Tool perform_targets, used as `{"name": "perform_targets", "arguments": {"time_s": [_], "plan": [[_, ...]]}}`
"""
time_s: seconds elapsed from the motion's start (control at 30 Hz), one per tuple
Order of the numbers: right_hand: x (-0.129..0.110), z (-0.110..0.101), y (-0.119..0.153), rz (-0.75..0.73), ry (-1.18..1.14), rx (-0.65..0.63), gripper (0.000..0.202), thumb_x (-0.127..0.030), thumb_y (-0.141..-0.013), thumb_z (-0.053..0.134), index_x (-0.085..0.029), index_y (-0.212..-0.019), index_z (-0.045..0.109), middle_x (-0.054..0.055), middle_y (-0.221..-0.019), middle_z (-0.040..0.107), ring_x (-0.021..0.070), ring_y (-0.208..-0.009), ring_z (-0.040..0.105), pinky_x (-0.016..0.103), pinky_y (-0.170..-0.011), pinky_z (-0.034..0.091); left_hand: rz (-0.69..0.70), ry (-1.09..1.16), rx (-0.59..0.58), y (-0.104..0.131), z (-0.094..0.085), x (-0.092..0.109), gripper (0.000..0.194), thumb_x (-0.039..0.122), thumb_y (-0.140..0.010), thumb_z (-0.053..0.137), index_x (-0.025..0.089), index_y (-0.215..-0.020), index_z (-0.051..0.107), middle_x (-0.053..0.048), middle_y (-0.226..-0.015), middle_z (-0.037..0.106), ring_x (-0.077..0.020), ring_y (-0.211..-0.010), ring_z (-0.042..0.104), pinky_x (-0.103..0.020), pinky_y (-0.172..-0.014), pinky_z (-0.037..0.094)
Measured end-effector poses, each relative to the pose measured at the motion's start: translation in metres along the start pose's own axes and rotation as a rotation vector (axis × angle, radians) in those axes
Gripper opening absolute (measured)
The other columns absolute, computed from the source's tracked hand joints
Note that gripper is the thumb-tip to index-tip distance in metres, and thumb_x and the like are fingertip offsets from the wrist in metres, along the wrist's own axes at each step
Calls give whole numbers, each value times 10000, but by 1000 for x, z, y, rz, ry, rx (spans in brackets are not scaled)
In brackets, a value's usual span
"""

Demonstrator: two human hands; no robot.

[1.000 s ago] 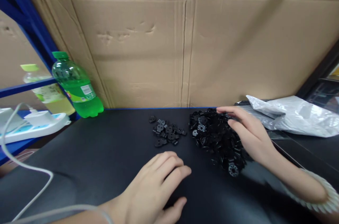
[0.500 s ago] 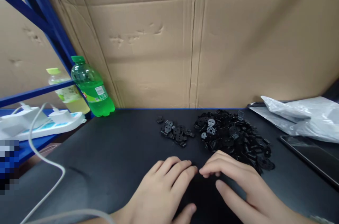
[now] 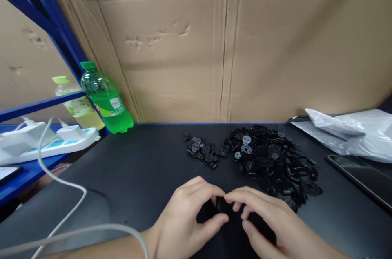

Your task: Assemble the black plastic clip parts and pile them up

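My left hand [image 3: 186, 214] curls over the black tabletop, its thumb and bent fingers around a small dark round plastic piece [image 3: 221, 205]. That piece stands on edge and is partly lost against the dark surface. From the right, my right hand [image 3: 272, 214] meets it with the index fingertip touching near the piece's top edge. The right thumb stays apart, with a gap below the fingers. Beyond the right hand spreads a large heap of black plastic parts [image 3: 266, 157], some round with holes. A smaller group of similar parts [image 3: 203, 150] lies left of the heap.
A white cable [image 3: 82, 197] loops across the left side, passing over my left forearm. White power strip [image 3: 82, 140], green bottle [image 3: 107, 103] and blue frame [image 3: 61, 42] stand left. Plastic bags [image 3: 361, 132] and a dark flat device [image 3: 361, 177] lie right. Cardboard [image 3: 171, 63] walls the back.
My left hand has turned from flat, fingers outstretched, to a curled grip around a dark piece. My right hand's fingertips have moved slightly left and down against it.
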State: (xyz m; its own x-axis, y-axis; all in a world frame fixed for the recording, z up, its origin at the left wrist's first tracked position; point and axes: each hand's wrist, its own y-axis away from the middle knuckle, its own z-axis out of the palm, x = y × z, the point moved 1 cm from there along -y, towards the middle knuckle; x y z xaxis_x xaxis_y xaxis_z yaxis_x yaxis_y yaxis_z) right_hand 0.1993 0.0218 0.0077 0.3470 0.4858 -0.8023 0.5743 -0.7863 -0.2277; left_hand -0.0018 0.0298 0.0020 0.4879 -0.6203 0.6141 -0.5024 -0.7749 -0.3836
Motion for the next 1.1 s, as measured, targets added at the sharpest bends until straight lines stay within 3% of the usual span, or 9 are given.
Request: {"name": "perform_targets", "arguments": {"time_s": [0.13,0.27,0.37,0.57,0.9,1.1], "plan": [[4,5,0,194,-461,19,244,-240,-890,566,-224,-1134,570,95,-1091,641,215,-950,670,362,-807,579,56,115,150,0,-2,7,198,93,-775,749,155,-958,704,-32,-804,679,-166,-725,642,-255,-671,518],[13,14,-4,258,-771,-86,465,-484,-866,655,-211,-1217,517,56,-987,580,190,-874,636,346,-747,562,83,214,197,-1,-2,14,293,26,-754,744,163,-1013,725,-69,-960,686,-163,-798,668,-246,-723,558],[13,18,-6,264,-778,-171,489,-541,-858,658,-173,-1163,555,15,-862,547,162,-789,607,308,-700,529,151,253,171,-1,2,17,346,-21,-744,721,158,-1040,712,-72,-909,719,-183,-826,671,-281,-772,572],[6,18,-7,282,-750,-174,432,-570,-842,659,-170,-1001,619,-15,-774,520,130,-693,549,268,-639,499,172,234,157,2,5,19,361,-17,-762,744,158,-1074,694,-103,-979,734,-187,-841,694,-274,-775,584],[0,15,-8,270,-776,-203,407,-551,-827,682,-180,-985,622,13,-870,548,142,-751,536,277,-685,492,164,219,163,6,6,23,367,-30,-770,711,201,-1054,696,-75,-992,734,-172,-798,726,-229,-731,598],[1,15,-3,263,-690,-258,405,-550,-903,580,-181,-1068,612,25,-866,560,164,-772,553,323,-746,488,168,259,180,7,6,23,349,-14,-763,739,197,-1040,708,-75,-945,743,-174,-760,725,-228,-696,597]]}}
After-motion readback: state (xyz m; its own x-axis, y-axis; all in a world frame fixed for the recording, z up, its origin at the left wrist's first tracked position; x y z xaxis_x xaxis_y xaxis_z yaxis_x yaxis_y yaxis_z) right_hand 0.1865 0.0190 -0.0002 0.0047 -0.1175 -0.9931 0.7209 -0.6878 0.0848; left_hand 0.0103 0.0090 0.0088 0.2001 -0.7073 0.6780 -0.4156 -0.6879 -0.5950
